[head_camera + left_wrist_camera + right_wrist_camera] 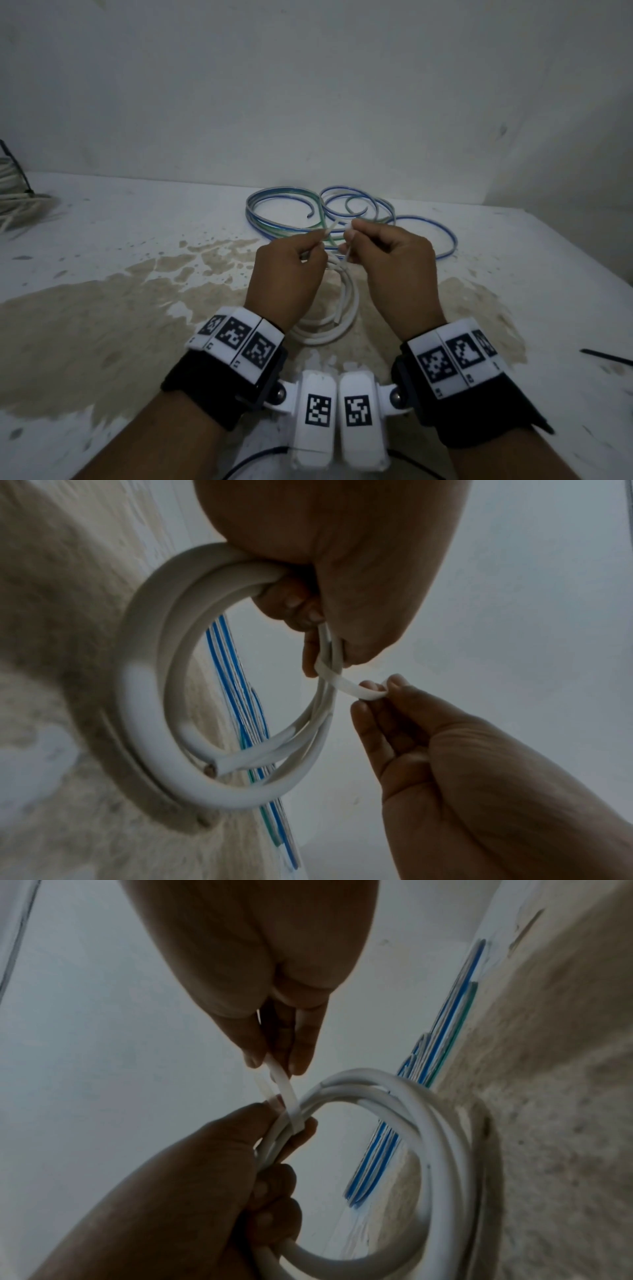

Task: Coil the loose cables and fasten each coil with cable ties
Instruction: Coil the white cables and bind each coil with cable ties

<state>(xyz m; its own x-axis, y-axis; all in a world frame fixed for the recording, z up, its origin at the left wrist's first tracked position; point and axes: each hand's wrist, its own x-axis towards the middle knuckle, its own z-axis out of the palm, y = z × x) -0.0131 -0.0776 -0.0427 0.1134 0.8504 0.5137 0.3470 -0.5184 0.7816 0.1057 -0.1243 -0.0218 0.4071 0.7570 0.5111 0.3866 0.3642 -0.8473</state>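
A white cable coil [346, 308] hangs from my left hand [322, 240] just above the stained table [102, 308]. In the left wrist view the fingers of the left hand [325, 653] curl round the coil [143, 696] and also pinch one end of a white cable tie [346, 685]. My right hand [349, 236] pinches the tie's other end between thumb and fingertips, as the right wrist view shows [274, 1064]. The tie [286, 1088] loops round the coil's strands [441, 1123]. A loose blue and green cable [251, 219] lies on the table behind the hands.
A bundle of white cables [13, 202] lies at the table's far left edge. One black cable tie [606, 356] lies on the table at the right. A pale wall [308, 85] rises just behind the blue and green cable.
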